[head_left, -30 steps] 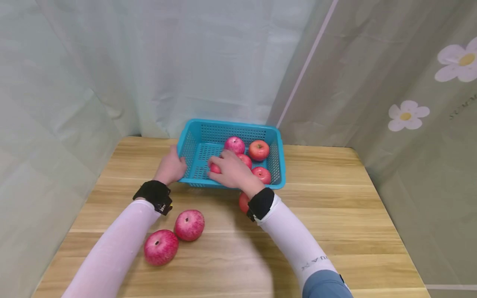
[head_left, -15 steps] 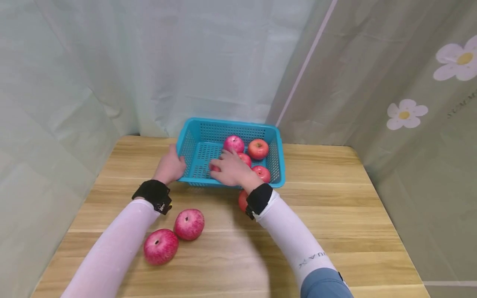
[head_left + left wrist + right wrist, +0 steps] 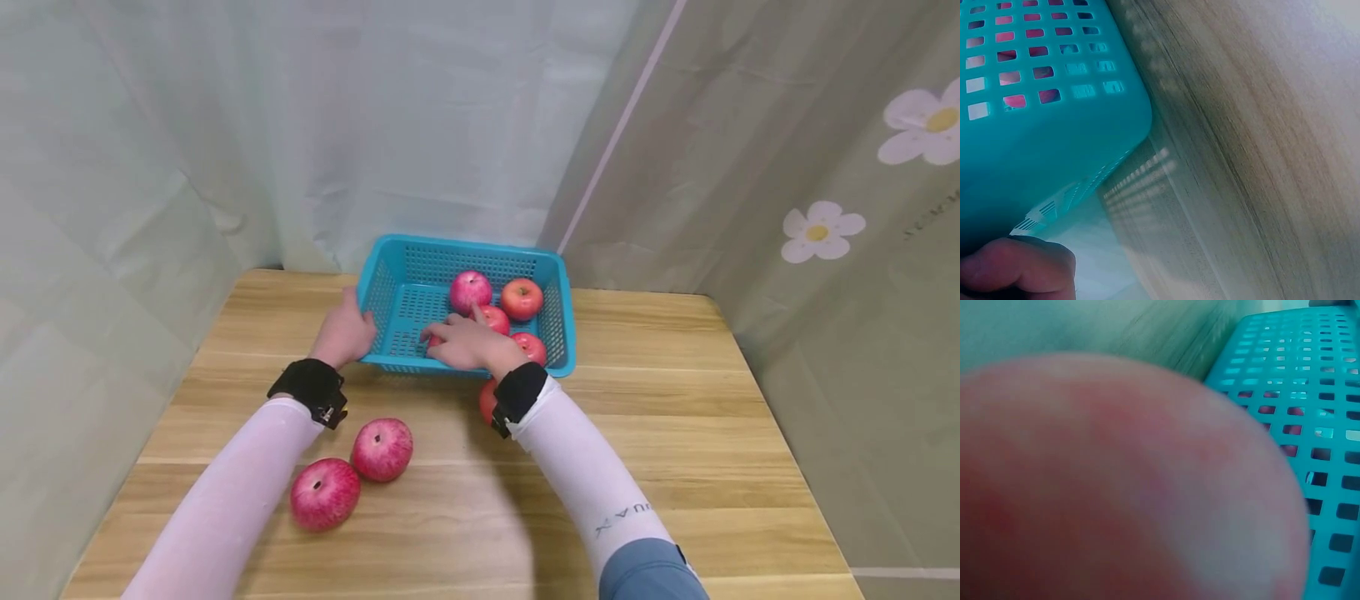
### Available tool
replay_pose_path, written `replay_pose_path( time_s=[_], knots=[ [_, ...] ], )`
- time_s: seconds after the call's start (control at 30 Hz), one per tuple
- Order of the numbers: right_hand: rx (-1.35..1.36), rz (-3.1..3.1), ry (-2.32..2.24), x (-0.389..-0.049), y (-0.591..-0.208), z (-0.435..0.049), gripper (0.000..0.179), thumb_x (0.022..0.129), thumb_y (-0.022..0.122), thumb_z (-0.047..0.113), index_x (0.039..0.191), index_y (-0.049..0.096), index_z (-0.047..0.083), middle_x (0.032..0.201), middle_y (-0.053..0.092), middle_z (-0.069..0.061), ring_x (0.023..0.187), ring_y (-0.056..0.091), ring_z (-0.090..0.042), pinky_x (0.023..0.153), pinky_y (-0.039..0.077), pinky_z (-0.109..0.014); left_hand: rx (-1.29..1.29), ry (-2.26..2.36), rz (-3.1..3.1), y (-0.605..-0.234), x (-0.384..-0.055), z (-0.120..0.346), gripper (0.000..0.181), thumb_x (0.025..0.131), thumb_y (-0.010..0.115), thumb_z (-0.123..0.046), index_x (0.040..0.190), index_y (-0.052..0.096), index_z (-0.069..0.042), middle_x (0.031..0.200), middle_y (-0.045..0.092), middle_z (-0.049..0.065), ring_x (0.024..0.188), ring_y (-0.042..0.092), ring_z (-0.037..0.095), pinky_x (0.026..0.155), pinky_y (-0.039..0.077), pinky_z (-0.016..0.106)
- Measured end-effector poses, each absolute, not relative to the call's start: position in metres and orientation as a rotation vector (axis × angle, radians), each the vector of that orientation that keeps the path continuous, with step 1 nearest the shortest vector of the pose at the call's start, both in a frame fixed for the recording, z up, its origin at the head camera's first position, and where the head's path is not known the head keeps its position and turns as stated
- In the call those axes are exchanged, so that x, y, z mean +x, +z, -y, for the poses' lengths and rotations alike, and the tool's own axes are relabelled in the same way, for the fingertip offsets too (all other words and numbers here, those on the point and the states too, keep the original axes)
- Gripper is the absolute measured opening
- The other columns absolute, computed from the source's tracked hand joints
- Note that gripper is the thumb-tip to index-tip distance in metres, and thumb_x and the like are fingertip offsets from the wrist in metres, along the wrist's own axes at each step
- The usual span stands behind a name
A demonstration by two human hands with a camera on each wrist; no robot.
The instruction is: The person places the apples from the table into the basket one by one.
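Gripping the rim of a blue, perforated plastic basket (image 3: 468, 242), the left hand (image 3: 345, 332) is curling its fingers there. The right hand (image 3: 471, 343) is spreading its fingers over a round red apple (image 3: 435, 342) inside the basket; whether they're pinching it, I cannot tell. Four round, pink-red apples (image 3: 522, 299) are lying beyond and beside those fingers. Easing the fingers off evenly, while the left grip is steadying the rim, is probably working best.
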State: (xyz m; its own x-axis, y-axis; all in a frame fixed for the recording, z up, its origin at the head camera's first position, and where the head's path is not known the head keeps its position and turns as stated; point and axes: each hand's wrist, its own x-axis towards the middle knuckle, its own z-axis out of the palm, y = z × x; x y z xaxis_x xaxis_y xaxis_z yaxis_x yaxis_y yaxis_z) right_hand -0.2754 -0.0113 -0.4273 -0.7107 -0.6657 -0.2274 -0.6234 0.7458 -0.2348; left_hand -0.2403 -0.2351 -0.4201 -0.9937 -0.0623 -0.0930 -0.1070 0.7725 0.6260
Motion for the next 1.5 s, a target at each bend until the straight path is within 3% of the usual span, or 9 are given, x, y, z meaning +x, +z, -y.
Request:
replay_pose_path(
  time_s=[0.67,1.1,1.5],
  knots=[
    [-0.952,-2.65,-0.197,-0.276,-0.426,0.009,0.048,0.1,0.042,0.042,0.146,0.047,0.034,0.148,0.042,-0.005,0.138,0.027,-0.02,0.117,0.004,-0.058,-0.122,1.003,-2.917,-0.426,-0.245,0.234,0.055,0.105,0.037,-0.014,0.148,0.014,0.01,0.124,0.05,0.036,0.092,0.058,0.04,0.074,0.053,0.052],
    [-0.947,-2.685,-0.219,-0.27,-0.414,0.006,0.049,0.101,0.042,0.043,0.148,0.045,0.031,0.15,0.04,-0.011,0.14,0.025,-0.028,0.118,0.009,-0.055,-0.143,1.019,-2.907,-0.425,-0.245,0.232,0.055,0.105,0.037,-0.014,0.149,0.014,0.009,0.129,0.047,0.036,0.097,0.055,0.041,0.079,0.051,0.055],
    [-1.015,-2.738,-0.344,-0.254,-0.401,-0.008,0.057,0.101,0.043,0.056,0.151,0.042,0.028,0.151,0.039,-0.012,0.141,0.024,-0.033,0.116,0.019,-0.054,-0.127,1.018,-2.913,-0.425,-0.244,0.235,0.057,0.104,0.036,-0.015,0.15,0.012,0.01,0.132,0.044,0.038,0.101,0.053,0.043,0.083,0.049,0.058]
  ],
)
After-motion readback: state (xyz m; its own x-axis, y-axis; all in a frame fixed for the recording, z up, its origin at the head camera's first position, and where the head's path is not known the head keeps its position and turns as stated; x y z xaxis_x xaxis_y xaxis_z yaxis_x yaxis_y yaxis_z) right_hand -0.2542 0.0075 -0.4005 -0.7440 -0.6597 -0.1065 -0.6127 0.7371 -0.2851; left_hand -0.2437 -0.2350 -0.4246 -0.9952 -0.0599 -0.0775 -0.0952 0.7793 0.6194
